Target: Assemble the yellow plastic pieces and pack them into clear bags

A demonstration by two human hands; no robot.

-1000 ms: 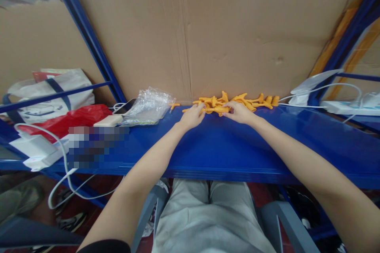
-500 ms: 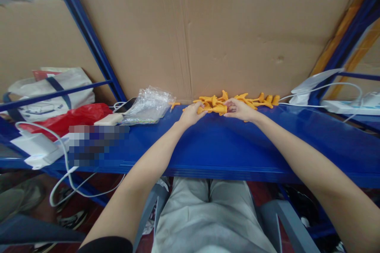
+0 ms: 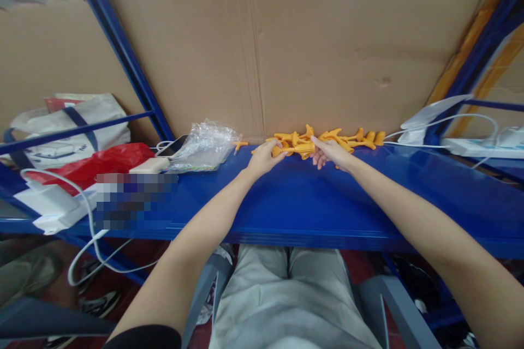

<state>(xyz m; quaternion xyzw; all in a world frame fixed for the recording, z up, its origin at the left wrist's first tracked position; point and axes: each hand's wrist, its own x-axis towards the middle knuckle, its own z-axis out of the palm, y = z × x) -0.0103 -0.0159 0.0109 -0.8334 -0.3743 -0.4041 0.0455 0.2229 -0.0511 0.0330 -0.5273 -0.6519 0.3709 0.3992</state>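
An orange-yellow plastic piece point(image 3: 302, 149) lies lengthwise between my two hands, over the blue shelf. My left hand point(image 3: 266, 156) is closed around its left end, with finger and thumb bent onto it. At its right end is my right hand point(image 3: 329, 154), thumb and fingers pinched on the piece and the lower fingers curled beneath. Behind and to the right of my hands is a heap of similar orange-yellow plastic parts point(image 3: 364, 139), partly hidden by my right hand. The exact kind of these parts is too small to make out.
A small orange part point(image 3: 240, 145) and a clear plastic bag point(image 3: 204, 145) lie to the left. Farther left are a red bag point(image 3: 106, 163), a white power strip point(image 3: 61, 212) and cables. The cardboard panel point(image 3: 327, 54) rises behind the blue shelf point(image 3: 303, 202).
My right hand has turned: its thumb now lies on top of the piece's right end and its fingers have curled lower. My left hand stays nearly still.
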